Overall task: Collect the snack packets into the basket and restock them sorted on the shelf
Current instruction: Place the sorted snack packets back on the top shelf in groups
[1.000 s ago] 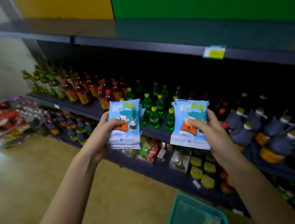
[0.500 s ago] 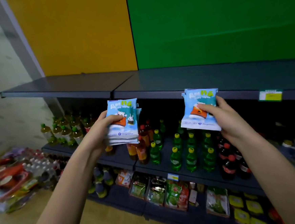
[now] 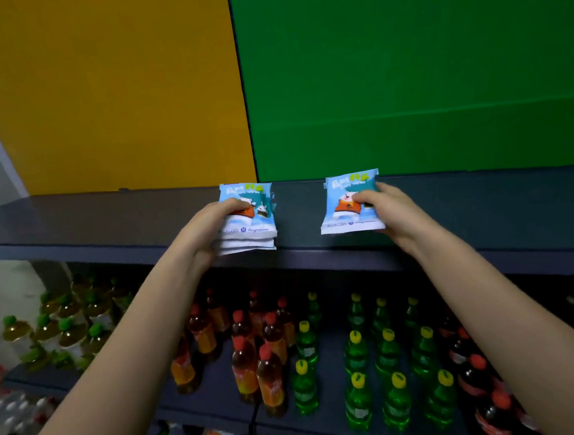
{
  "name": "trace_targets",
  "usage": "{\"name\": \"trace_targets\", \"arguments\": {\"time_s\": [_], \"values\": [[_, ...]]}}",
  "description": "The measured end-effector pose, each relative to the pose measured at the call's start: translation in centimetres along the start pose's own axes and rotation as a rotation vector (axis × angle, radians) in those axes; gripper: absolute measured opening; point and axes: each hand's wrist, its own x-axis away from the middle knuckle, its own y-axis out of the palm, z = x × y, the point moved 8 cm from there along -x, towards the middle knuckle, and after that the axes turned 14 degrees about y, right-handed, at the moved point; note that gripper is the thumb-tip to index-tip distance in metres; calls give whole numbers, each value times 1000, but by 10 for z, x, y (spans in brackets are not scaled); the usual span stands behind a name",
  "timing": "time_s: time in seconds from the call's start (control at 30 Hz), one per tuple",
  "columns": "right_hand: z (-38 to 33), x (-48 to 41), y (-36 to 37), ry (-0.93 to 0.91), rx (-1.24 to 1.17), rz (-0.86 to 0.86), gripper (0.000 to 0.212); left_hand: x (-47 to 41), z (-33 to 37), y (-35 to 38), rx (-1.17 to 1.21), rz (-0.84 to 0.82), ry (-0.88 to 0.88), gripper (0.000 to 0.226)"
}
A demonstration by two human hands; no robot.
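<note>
Behind the top shelf (image 3: 107,224) stand a yellow panel (image 3: 104,94) and a green panel (image 3: 421,69). The seam between them runs down to the back edge of the top shelf. The board of the top shelf is dark and shows no stock apart from what I hold over it. On the tier under the top shelf stand red-capped bottles (image 3: 255,357) and green bottles (image 3: 358,356) in rows.

Both my forearms reach up to the front of the top shelf. My left grip (image 3: 204,230) is clamped on a stack of blue snack packets (image 3: 251,234), upright at the front lip of the top shelf, just below the panel seam. My right grip (image 3: 395,212) pinches a matching blue packet (image 3: 343,209) over the top shelf, in front of the green panel and apart from the stack. I cannot tell whether it holds one packet or a few, nor whether either lot touches the board.

I judge this to be the restocking step — the collecting is behind me for these. Next I should set both lots down upright, faces forward, with like beside like, then let go gently, since thin packets tip easily.
</note>
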Motion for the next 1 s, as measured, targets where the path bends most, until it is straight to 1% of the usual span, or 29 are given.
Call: {"name": "trace_targets", "arguments": {"time_s": [0.07,0.17,0.23,0.3,0.33,0.4,0.43,0.5,0.6,0.67,0.7,0.73,0.77,0.8,0.83,0.9,1.0], "values": [[-5,-32,7,-1,4,3,23,-35,-7,3,10,-17,-24,34],[-7,-81,16,15,19,4,24,-85,-17,5,-14,-25,-8,13],[-6,-112,22,53,20,7,23,-116,-28,5,-28,-20,-23,14],[0,-137,23,112,22,27,19,-139,-40,10,-19,-38,-80,20],[3,-147,23,131,32,39,18,-147,-44,15,-3,-53,-101,19],[6,-167,26,151,50,53,16,-166,-48,21,19,-73,-95,13],[8,-176,27,162,67,66,16,-176,-50,24,19,-78,-79,17],[11,-191,28,164,111,120,20,-191,-54,30,-2,-91,-71,27],[9,-208,30,146,230,247,27,-208,-60,34,-21,-75,-82,29],[7,-216,33,140,279,318,28,-219,-59,32,-54,-29,-45,29],[4,-219,35,130,322,346,29,-224,-60,31,-79,-4,-23,37],[2,-220,36,122,383,381,30,-228,-60,30,-92,16,-7,39],[-1,-221,37,114,452,417,33,-234,-61,30,-113,18,11,32],[-2,-222,38,106,526,447,35,-236,-62,31,-154,23,7,21],[-1,-221,39,104,595,467,36,-239,-63,31,-200,31,9,24],[-1,-217,42,109,724,472,40,-242,-61,30,-379,34,45,37],[-3,-205,42,136,850,434,49,-236,-42,27,-730,64,210,33]]}}
